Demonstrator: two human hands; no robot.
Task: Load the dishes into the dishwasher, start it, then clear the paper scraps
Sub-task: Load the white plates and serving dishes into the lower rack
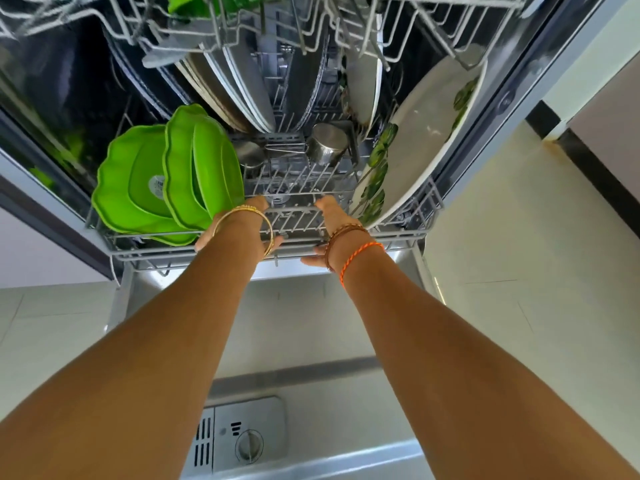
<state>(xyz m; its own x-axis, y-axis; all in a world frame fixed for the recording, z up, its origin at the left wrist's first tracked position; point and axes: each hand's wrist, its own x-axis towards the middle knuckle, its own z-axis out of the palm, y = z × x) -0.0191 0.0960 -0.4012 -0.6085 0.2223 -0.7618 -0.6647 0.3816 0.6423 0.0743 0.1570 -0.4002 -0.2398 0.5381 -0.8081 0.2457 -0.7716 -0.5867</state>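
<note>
While both arms reach over the open dishwasher door [311,341], the left hand [242,223] and right hand [332,230] curl over the front rail of the lower rack [398,233], green plates [166,178] standing at its left edge, a leaf-patterned platter [426,133] leaning at its right.

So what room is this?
Probably a home kitchen: an open dishwasher's lower rack is loaded with green plates and a steel cup, above a tiled floor.
</note>
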